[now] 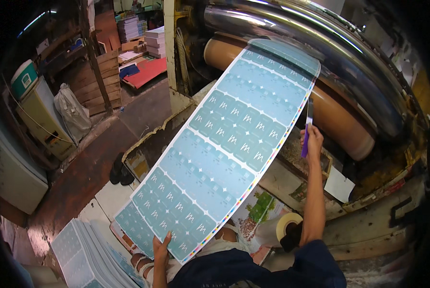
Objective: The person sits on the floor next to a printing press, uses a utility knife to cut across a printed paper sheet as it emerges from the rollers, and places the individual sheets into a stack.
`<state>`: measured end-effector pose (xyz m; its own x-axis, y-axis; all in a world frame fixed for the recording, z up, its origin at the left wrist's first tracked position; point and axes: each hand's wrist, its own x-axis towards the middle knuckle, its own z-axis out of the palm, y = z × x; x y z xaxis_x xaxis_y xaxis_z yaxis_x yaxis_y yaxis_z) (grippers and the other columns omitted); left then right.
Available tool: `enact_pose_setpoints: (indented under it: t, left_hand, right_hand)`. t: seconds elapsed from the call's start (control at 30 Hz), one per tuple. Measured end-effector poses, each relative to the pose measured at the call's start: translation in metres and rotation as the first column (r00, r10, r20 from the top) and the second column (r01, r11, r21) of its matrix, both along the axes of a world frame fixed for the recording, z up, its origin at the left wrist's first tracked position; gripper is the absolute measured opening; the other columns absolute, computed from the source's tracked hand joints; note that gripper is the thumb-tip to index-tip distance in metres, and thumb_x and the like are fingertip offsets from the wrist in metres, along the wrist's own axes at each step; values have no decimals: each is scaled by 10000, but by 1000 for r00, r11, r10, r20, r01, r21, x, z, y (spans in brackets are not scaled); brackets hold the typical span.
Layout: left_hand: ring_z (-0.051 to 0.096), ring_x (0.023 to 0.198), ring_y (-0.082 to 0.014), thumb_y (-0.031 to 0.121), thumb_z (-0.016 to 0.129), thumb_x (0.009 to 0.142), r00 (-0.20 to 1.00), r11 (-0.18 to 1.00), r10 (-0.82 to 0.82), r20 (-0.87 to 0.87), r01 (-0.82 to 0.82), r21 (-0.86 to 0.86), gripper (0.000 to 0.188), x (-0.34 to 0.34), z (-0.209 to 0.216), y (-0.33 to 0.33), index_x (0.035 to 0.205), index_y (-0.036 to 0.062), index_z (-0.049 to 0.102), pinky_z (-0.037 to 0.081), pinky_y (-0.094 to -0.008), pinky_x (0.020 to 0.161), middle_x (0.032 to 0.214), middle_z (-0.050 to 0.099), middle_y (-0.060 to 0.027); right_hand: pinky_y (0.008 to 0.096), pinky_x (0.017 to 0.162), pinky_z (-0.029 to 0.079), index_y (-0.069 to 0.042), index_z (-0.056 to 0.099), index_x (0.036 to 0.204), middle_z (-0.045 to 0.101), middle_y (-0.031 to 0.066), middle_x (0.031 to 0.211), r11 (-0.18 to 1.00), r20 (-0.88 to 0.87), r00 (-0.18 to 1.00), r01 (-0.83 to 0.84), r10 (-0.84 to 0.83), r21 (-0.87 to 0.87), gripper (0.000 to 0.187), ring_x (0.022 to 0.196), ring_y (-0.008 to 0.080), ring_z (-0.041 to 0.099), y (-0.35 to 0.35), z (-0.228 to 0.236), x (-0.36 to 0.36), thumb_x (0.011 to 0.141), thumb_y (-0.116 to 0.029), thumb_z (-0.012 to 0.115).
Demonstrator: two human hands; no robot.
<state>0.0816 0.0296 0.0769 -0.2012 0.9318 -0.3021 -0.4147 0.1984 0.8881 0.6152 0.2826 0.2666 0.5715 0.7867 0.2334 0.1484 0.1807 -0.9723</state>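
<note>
A long printed sheet (pixel 220 149) in teal and light blue panels, with a colour-marked edge, slopes from the rollers down toward my lap. My left hand (pixel 161 249) grips its near end, thumb on top; the fingers below are hidden by the sheet. A second teal printed sheet (pixel 134 223) shows under the near left corner. In my right hand (pixel 313 140) is a purple-handled knife (pixel 305 144), its blade pointing up beside the sheet's right edge. At the far end the sheet curves over a brown roller (pixel 342 117), below a shiny metal roller (pixel 244 21).
A tall stack of printed sheets (pixel 87 254) stands at lower left. Right of my lap lies a clear film roll (pixel 284 228). Dark sandals (pixel 121 170) rest beside the machine. Farther left are a white sack (pixel 72 106) and a green-and-white cooler (pixel 24 79).
</note>
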Motion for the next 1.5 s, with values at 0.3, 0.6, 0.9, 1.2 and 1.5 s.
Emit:
enact_pose_setpoints:
  t: [0.3, 0.6, 0.9, 1.2, 1.5]
  left_hand:
    - [619, 903, -163, 109, 704, 872, 1000, 994, -8, -6, 7, -108, 445, -25, 41, -18, 1241, -46, 511, 492, -285, 808, 1073, 639, -99]
    - [621, 989, -198, 68, 676, 882, 999, 981, 33, -17, -36, -190, 496, -51, -15, -48, 1321, -7, 457, 510, -328, 875, 1158, 623, -107]
    - [621, 992, -222, 53, 667, 883, 971, 945, 238, 6, -230, -232, 456, -68, -71, -72, 1291, 7, 469, 503, -353, 887, 1143, 623, -114]
    - [604, 961, -207, 51, 677, 893, 919, 901, 377, -119, -393, -183, 338, -191, -81, -178, 1187, 42, 509, 512, -359, 839, 1080, 617, -89]
    - [593, 871, -160, 27, 683, 883, 858, 870, 442, -261, -481, -108, 324, -286, -162, -212, 1139, 41, 485, 514, -313, 810, 950, 559, -56]
  right_hand:
    - [220, 431, 416, -47, 632, 1045, 643, 37, 735, 998, 65, 997, -29, 32, -53, 298, 485, 75, 518, 77, 15, 68, 976, -331, 571]
    - [264, 507, 476, -24, 646, 1005, 634, 64, 731, 986, 114, 979, -163, 167, -42, 255, 568, 119, 594, 83, -43, 42, 951, -273, 618]
    - [382, 708, 517, -256, 585, 1319, 519, 117, 1268, 925, 866, 329, 190, -376, 330, 761, 746, 297, 623, 75, -55, 29, 655, 106, 673]
    - [333, 782, 543, -65, 711, 1078, 690, 196, 1044, 964, 912, 360, -242, 196, -112, 409, 927, 295, 701, 46, 49, -12, 718, 58, 563]
    - [328, 726, 537, -16, 718, 1031, 708, 197, 902, 953, 863, 418, -219, 285, -208, 355, 804, 283, 719, 5, -27, -64, 726, 63, 556]
